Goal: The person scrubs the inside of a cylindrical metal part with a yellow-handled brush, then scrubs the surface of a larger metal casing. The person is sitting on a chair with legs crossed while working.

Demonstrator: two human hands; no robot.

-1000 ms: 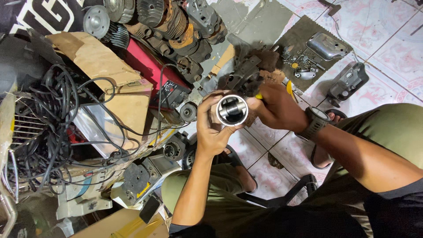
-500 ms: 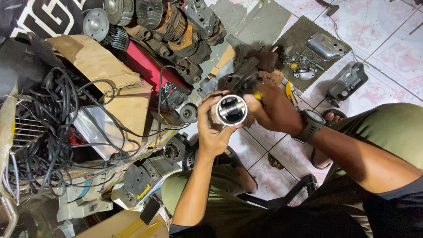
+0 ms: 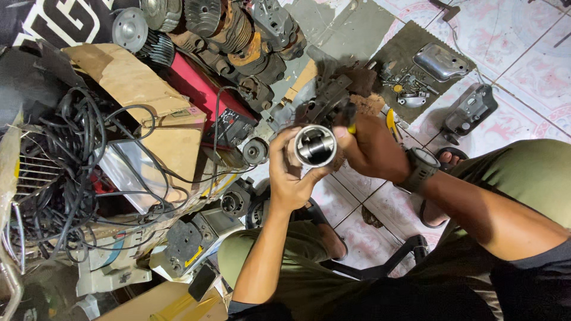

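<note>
Fingers of the left hand (image 3: 289, 178) are wrapping around a hollow metal piston (image 3: 314, 145), gripping it at chest height | right hand (image 3: 372, 147) is clenching a yellow-handled tool (image 3: 351, 122) beside it | farther off, engine parts (image 3: 238, 30) are lying on the tiled floor (image 3: 523, 53).

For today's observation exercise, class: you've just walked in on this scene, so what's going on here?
A person sits over a tiled floor crowded with engine parts. The left hand holds a hollow metal cylinder, open end towards the camera. The right hand, with a wristwatch, grips a yellow-handled tool against the cylinder's side. A tangle of black cables lies at the left, and small parts sit on a dark mat beyond.
</note>
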